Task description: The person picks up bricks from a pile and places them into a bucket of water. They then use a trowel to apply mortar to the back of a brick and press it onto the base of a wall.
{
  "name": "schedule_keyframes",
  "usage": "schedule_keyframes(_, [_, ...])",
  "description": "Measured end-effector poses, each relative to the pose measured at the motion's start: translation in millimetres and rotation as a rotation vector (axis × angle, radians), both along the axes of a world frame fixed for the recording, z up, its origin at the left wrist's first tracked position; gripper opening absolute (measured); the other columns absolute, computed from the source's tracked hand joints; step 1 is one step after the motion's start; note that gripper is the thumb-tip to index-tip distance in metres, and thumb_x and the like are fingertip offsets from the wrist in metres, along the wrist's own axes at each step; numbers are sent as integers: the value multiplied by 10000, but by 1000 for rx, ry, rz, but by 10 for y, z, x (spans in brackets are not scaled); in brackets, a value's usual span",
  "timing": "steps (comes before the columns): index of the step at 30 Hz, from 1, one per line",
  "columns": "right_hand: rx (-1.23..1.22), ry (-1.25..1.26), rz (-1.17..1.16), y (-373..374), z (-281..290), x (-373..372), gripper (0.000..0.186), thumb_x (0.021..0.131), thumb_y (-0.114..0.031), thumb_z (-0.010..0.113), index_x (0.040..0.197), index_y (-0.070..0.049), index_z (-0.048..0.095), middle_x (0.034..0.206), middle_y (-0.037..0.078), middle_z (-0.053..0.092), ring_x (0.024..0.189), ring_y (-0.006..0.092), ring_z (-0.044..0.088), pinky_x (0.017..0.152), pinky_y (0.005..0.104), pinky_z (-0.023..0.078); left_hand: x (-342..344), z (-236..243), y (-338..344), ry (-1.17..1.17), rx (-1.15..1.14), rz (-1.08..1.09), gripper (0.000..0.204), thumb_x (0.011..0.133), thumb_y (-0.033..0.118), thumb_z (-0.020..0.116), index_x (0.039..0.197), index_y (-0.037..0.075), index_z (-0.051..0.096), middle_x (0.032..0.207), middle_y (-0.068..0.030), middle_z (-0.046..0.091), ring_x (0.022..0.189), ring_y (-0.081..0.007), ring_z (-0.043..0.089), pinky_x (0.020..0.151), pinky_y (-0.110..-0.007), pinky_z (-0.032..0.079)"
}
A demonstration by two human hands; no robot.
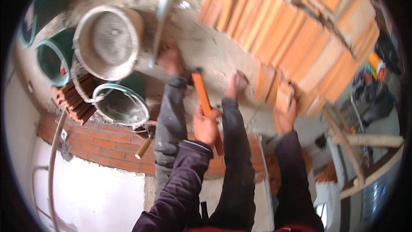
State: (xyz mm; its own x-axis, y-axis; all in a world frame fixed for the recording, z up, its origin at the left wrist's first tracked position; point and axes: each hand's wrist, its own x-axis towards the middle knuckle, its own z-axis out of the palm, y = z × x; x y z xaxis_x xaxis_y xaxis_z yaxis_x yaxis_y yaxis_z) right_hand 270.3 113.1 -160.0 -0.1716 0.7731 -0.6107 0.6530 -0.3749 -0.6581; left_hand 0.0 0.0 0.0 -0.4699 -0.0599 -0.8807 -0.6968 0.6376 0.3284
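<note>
My left hand (205, 124) is closed round a long, narrow orange brick tile (201, 92), seen nearly edge-on and held slanting above the floor between my feet. Over to the right, my right hand (285, 116) grips a shorter-looking orange brick piece (283, 96). That piece is at the near edge of a large stack of orange brick tiles (274, 34); motion blur hides whether it touches the stack.
At the left stand a large pale bucket (77, 43) with grey residue, a green bucket (101, 92) and another green bucket (38, 60). Dark red brick strips (79, 109) lie beside them. A wooden handle (143, 148) sticks out nearby. Wooden beams (365, 141) stand at the right.
</note>
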Motion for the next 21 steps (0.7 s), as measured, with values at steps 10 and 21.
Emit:
schedule_keyframes(10, [-626, 209, 409, 1234, 2837, -1907, 787, 673, -106, 789, 1355, -1, 411, 1214, 75, 563, 1149, 192, 529, 994, 343, 421, -17, 447, -17, -294, 2, 12, 474, 750, 206, 686, 1174, 27, 574, 918, -103, 644, 853, -200, 619, 753, -322, 497])
schedule_keyframes(21, [-235, 378, 1323, 1151, 3646, -7277, 747, 771, -226, 733, 1392, -5, 382, 1225, 94, 553, 1106, 172, 554, 956, 302, 452, -981, 961, 237, -336, 322, -167, 545, 768, 291, 682, 1217, 3, 570, 1097, -221, 658, 1066, -350, 620, 916, -414, 468])
